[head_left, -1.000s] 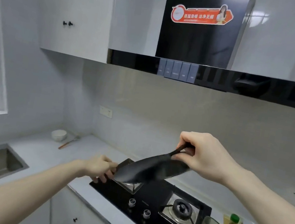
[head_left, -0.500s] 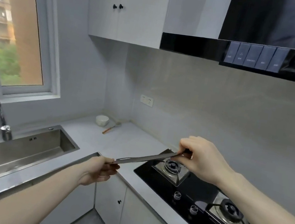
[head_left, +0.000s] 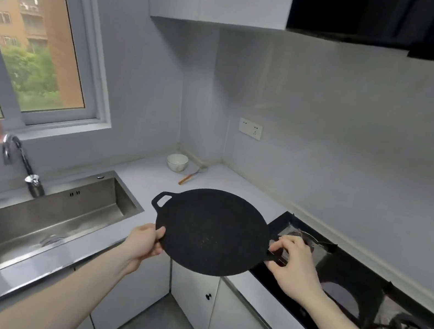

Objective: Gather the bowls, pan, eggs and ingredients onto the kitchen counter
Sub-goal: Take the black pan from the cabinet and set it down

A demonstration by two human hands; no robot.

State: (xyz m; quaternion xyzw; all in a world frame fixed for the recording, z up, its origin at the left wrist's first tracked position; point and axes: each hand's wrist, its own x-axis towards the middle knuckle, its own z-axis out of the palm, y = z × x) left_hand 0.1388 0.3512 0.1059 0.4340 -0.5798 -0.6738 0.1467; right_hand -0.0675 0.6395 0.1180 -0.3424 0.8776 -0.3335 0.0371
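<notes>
A flat black pan [head_left: 211, 230] hangs level over the counter [head_left: 149, 178] corner, left hand [head_left: 144, 243] pinching its rim, right hand [head_left: 293, 267] pinching 1 handle, apparently to steady it.

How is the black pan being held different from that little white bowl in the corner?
The pan is black, flat and wide; the bowl is white, deep and looks far smaller. The pan is held by the left hand and right hand; the bowl sits on the counter. Both are round.

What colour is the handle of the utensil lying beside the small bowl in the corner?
Orange-brown handle, clearest in the head view.
</notes>
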